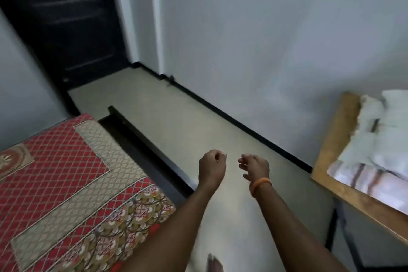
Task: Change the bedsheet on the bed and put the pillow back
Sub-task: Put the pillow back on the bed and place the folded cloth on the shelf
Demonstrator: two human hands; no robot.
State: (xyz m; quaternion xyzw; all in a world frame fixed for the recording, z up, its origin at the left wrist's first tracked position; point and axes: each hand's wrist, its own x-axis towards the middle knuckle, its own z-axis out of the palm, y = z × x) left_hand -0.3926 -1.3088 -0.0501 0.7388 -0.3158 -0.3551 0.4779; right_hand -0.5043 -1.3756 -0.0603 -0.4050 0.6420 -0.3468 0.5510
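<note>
Bed (66,172) lies off to the left of both hands and lower, its red and beige patterned cover running with its long axis away from us toward the dark door (66,24); we judge the left grip (212,166) the nearer one to its edge. That left grip is curled into a loose fist over the floor (176,121) and has hold of nothing. Just beside it, apart by a small gap, the right grip (254,166) hangs half open with fingers drooping, also empty, an orange band (260,185) on its wrist. Well to the right of the right grip stands a wooden counter (331,150) carrying pale folded cloth (375,139), which we take for the fresh sheet or pillow, though blur keeps us from telling which. The bed's near end and the counter's far side are cut off, and we see no pillow for certain.
</note>
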